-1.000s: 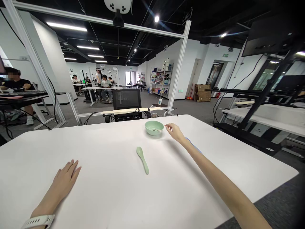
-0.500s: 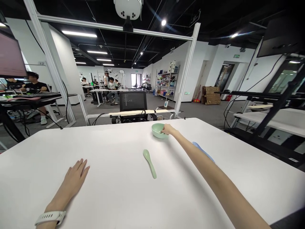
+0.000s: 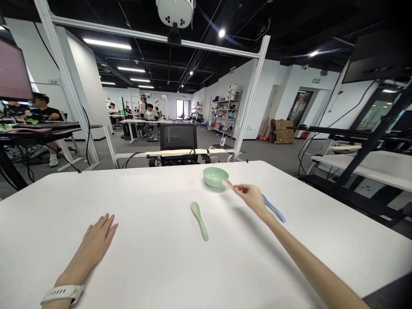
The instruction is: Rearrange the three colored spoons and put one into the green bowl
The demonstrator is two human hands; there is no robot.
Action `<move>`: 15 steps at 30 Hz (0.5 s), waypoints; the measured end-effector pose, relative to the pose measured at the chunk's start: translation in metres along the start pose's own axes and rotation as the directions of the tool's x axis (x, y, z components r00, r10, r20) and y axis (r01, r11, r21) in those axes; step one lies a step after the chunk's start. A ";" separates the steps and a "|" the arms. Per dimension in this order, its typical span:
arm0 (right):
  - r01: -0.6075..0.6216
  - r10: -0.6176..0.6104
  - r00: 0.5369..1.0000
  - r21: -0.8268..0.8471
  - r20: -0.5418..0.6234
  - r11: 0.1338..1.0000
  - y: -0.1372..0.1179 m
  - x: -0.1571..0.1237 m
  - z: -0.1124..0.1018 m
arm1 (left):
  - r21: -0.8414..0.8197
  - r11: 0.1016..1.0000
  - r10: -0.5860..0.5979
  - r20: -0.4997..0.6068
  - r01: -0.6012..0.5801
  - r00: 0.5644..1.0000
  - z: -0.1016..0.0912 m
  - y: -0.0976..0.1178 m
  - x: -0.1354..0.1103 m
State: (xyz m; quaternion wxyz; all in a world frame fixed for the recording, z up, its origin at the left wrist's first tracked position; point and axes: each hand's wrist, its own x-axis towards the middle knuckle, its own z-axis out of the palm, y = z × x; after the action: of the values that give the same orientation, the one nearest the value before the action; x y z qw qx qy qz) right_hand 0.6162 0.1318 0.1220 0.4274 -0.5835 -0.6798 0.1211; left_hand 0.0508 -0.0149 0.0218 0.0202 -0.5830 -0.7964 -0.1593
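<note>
Nothing held: right hand (image 3: 251, 199) half-open, fingertips just beside the mint-green bowl (image 3: 215, 177) — left hand (image 3: 95, 240) lying flat and open on the white table (image 3: 144, 201). Closing on the rim looks like the next call.

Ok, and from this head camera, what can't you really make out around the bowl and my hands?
From the head view:
Inside of the pale green bowl: the near rim hides its bottom, so any contents can't be seen.
Right hand: the fingers are motion-blurred at their tips.
White watch band on the left hand: any watch face is turned out of sight.
Far metal shelves: their items are too small to identify.
Monitor: cut off by the left edge.
</note>
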 end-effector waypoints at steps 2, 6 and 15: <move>-0.063 0.062 0.998 0.049 0.027 0.997 0.007 -0.037 0.006 | 0.000 1.000 -0.003 -0.013 0.003 1.000 0.003 -0.002 0.002; -0.179 0.175 0.983 0.073 0.055 0.981 0.011 -0.080 0.017 | -0.005 1.000 -0.004 -0.003 0.004 1.000 0.003 -0.003 0.004; -0.087 0.087 0.994 -0.009 0.066 0.996 0.016 -0.085 0.021 | 0.007 1.000 0.004 0.013 -0.004 1.000 0.002 -0.005 0.004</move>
State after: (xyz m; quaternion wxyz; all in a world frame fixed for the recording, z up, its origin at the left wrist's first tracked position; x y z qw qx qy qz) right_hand 0.6076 0.0672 0.0613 0.3969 -0.6095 -0.6681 0.1569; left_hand 0.0455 -0.0117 0.0194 0.0171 -0.5855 -0.7960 -0.1528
